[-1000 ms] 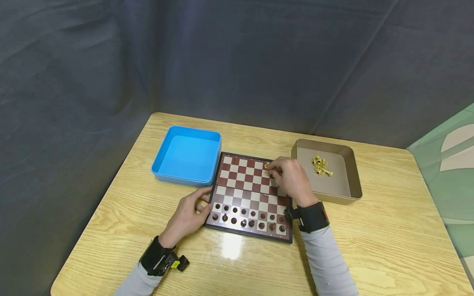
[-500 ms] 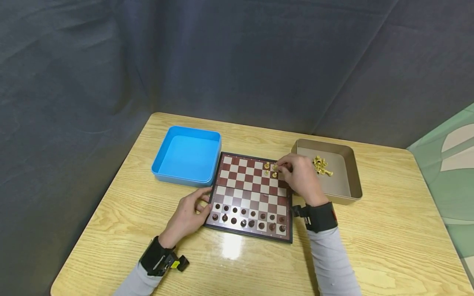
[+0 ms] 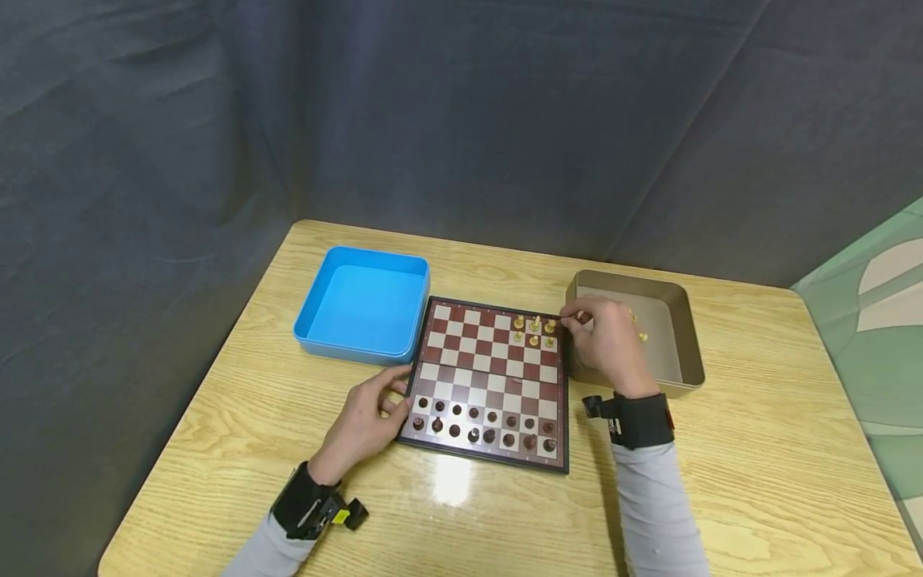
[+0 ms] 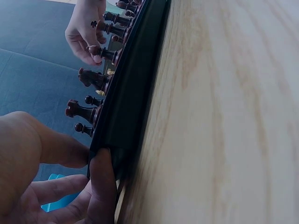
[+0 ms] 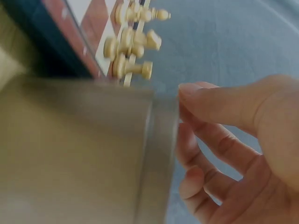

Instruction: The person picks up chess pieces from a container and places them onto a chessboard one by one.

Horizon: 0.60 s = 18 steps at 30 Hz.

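My left hand (image 3: pixel 364 417) pinches the near-left edge of the chessboard (image 3: pixel 461 358) between thumb and fingers. Two rows of dark chess pieces (image 3: pixel 473 435) stand along the board's near side. Several cream chess pieces (image 3: pixel 535 324) stand upright in its far right corner; a knight (image 5: pixel 149 40) shows among them in the right wrist view. Just off the board's right edge, my right hand (image 3: pixel 609 340) hovers by the brown box (image 3: pixel 681 320), fingers loosely bent. Nothing shows between its fingertips. That hand hides part of the box and of the loose cream pieces (image 3: pixel 642 336) in it.
A blue box (image 3: pixel 371 304) with nothing in it stands at the board's far left, close to its edge. Wooden tabletop (image 3: pixel 764 433) surrounds everything, and a dark curtain (image 3: pixel 461 136) hangs behind the table.
My right hand has moved rightward from over the board's far right corner to the brown box's left edge. More standing cream pieces are now uncovered. The left hand stays put.
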Available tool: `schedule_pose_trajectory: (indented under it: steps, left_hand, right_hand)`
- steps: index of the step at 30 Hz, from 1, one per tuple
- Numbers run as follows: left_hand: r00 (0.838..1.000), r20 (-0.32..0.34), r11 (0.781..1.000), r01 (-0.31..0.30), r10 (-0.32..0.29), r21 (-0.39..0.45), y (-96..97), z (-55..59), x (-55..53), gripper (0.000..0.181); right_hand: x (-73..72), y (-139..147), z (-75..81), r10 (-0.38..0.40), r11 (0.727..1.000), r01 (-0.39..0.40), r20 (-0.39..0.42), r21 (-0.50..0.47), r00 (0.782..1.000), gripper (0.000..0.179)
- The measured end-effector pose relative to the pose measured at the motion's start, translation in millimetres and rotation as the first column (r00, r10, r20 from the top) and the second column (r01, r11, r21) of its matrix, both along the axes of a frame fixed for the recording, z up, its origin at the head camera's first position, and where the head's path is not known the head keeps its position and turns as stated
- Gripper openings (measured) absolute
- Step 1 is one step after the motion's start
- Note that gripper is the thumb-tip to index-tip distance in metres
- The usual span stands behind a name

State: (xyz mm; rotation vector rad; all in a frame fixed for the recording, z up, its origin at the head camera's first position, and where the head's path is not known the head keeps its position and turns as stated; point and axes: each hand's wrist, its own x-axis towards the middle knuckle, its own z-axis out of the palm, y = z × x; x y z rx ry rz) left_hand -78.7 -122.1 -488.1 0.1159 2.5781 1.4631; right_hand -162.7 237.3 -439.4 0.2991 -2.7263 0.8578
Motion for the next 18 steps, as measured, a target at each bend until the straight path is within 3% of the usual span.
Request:
schedule_pose_trajectory:
  steps: [14,18]
  left_hand:
    - [1.0,-0.001,1.0,-0.001,0.001,-0.002,-0.2,-0.4,-0.4,0.054]
    - [1.0,0.01,1.0,-0.002,0.002,0.001,-0.2,-0.9,-0.5,0.054]
  right_hand:
    - [-0.9,25,2.7,-0.039,0.999,0.039,-0.028,0.0,0.999,0.009]
    - [-0.7,31,2.3,-0.037,0.999,0.038,-0.071,0.008,0.997,0.008]
